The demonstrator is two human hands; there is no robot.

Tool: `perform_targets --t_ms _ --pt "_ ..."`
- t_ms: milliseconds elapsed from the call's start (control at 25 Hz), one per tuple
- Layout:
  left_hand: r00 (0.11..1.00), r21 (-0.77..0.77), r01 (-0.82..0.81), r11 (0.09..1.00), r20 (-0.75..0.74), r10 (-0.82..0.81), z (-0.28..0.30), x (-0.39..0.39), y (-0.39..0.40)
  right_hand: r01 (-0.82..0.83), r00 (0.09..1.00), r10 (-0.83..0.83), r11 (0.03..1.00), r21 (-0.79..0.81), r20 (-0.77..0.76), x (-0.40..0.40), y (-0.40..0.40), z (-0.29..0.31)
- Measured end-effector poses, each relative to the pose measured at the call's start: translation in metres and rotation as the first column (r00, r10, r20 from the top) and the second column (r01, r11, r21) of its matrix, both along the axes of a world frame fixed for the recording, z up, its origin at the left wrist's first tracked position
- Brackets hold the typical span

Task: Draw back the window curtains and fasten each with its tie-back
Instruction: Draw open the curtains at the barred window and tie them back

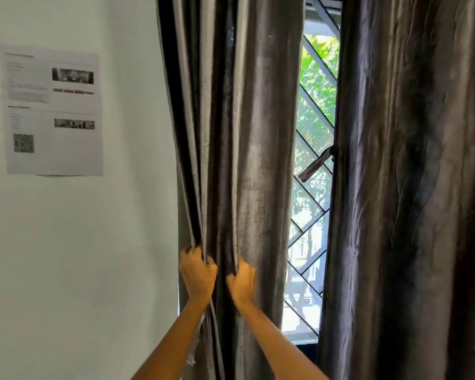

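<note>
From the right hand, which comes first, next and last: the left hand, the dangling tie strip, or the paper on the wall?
Going out from the right hand in the head view:
1. Left hand, just beside it, gripping the same left curtain.
2. Tie strip, up to its right, in the window gap.
3. Paper, far up on the wall at left.
</note>
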State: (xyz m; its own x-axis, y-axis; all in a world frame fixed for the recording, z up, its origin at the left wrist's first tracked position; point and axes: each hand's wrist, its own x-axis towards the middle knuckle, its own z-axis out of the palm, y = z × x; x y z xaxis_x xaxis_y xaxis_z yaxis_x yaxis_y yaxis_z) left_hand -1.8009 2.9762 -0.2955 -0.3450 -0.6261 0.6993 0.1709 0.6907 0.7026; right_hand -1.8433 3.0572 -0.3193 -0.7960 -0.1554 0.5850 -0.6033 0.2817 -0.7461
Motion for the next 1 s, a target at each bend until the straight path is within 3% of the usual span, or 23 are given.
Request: perform_targets --t_ms 80,160,240,400,440,480,560,600,640,720,760,800,880,920,1000 --pt "0.994 0.019 0.094 0.995 -0.061 -0.092 0.0 0.006 0.005 -0.096 0.992 0.094 0.995 0.027 0.085 0.012 -0.013 -0.001" --pt "0.975 0.085 0.203 0.975 -0.112 -0.193 0.004 0.014 0.016 -0.188 0.977 0.196 0.978 -0.095 0.083 0.019 -0.03 -0.005" --pt "0.958 0.089 0.265 0.96 -0.14 -0.252 0.007 0.023 0.019 -0.241 0.966 0.249 0.965 -0.104 0.069 0.019 -0.037 -0.01" --pt "0.984 0.018 0.172 0.985 -0.048 -0.171 0.002 0.02 0.002 -0.389 0.919 0.394 0.898 0.206 0.02 0.022 -0.012 -0.006" --pt "0.99 0.024 0.135 0.991 -0.046 -0.134 0.001 0.017 -0.001 -0.366 0.911 0.406 0.878 0.308 -0.073 0.022 0.001 -0.003" --pt "0.993 0.033 0.106 0.994 -0.046 -0.105 0.001 0.015 -0.002 -0.228 0.914 0.325 0.906 0.356 -0.243 0.02 0.01 -0.002" --pt "0.997 0.042 0.069 0.997 -0.044 -0.067 0.001 0.013 -0.001 0.117 0.808 0.051 0.963 0.245 -0.587 0.01 0.028 0.01" --pt "0.998 0.047 0.057 0.997 -0.035 -0.056 0.002 0.013 0.0 0.241 0.774 -0.105 0.961 0.137 -0.624 0.006 0.038 0.024" --pt "0.998 0.06 0.053 0.997 -0.025 -0.052 0.002 0.013 0.0 0.323 0.773 -0.247 0.946 0.026 -0.584 0.0 0.046 0.036" --pt "0.998 0.094 0.058 0.994 -0.005 -0.057 0.002 0.01 -0.001 0.377 0.864 -0.415 0.909 -0.179 -0.286 -0.014 0.055 0.052" --pt "0.998 0.11 0.065 0.992 -0.003 -0.065 0.001 0.009 -0.003 0.371 0.901 -0.415 0.889 -0.269 -0.129 -0.023 0.057 0.056" --pt "0.997 0.118 0.077 0.99 -0.012 -0.076 0.0 0.008 -0.006 0.306 0.946 -0.325 0.888 -0.344 0.004 -0.031 0.057 0.055" --pt "0.993 0.105 0.12 0.987 -0.031 -0.118 -0.001 0.007 -0.012 0.06 0.988 0.006 0.904 -0.423 0.154 -0.033 0.047 0.046" --pt "0.989 0.096 0.148 0.984 -0.039 -0.145 -0.001 0.008 -0.015 -0.035 0.978 0.109 0.925 -0.378 0.177 -0.03 0.038 0.039" --pt "0.978 0.078 0.206 0.975 -0.047 -0.203 -0.004 0.008 -0.021 -0.092 0.978 0.133 0.967 -0.239 0.162 -0.026 0.016 0.022"
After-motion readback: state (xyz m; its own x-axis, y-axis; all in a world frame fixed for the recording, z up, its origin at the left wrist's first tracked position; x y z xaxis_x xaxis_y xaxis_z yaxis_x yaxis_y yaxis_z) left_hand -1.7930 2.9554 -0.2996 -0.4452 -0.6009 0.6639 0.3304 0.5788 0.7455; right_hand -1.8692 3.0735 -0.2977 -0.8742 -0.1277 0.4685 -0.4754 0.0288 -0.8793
